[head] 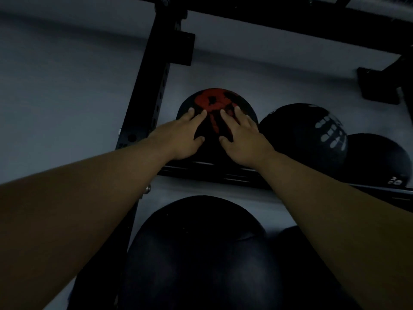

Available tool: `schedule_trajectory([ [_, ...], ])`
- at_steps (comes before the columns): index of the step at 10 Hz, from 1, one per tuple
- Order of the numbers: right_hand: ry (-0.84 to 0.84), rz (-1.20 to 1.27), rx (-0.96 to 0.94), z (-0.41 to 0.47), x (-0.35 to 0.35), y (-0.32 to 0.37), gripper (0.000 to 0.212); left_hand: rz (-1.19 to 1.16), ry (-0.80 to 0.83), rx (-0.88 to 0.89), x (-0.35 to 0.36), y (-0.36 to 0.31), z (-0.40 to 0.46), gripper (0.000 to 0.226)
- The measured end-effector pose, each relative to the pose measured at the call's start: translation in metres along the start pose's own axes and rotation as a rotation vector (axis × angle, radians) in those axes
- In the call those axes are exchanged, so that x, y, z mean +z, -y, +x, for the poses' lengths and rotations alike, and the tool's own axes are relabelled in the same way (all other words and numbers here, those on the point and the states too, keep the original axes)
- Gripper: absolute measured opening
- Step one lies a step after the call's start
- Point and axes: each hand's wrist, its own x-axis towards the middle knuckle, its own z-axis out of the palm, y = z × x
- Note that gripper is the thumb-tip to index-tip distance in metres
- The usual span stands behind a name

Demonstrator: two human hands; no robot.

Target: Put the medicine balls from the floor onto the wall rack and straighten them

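Observation:
A black medicine ball with red markings (213, 101) sits on the rack's shelf rails (214, 173) against the grey wall. My left hand (183, 137) lies flat on its left front, fingers spread. My right hand (241, 137) presses on its right front the same way. To its right on the same rails rests a black ball with white markings (312, 135), then another black ball (380, 159). Below the rails a large glossy black ball (196, 253) fills the lower middle.
The rack's black perforated upright (154, 90) rises left of the red-marked ball, with a bracket (183, 48) near its top. A black crossbar (290, 21) runs overhead. A second dark ball (299, 253) sits at the lower right. The scene is dim.

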Motion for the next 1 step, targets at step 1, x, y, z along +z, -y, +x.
schedule_trajectory([
  [1,0.065,-0.019,0.008,-0.0179,-0.0059,-0.0002,0.071,0.032,0.066,-0.002,-0.0047,-0.0110,-0.0186,0.070],
])
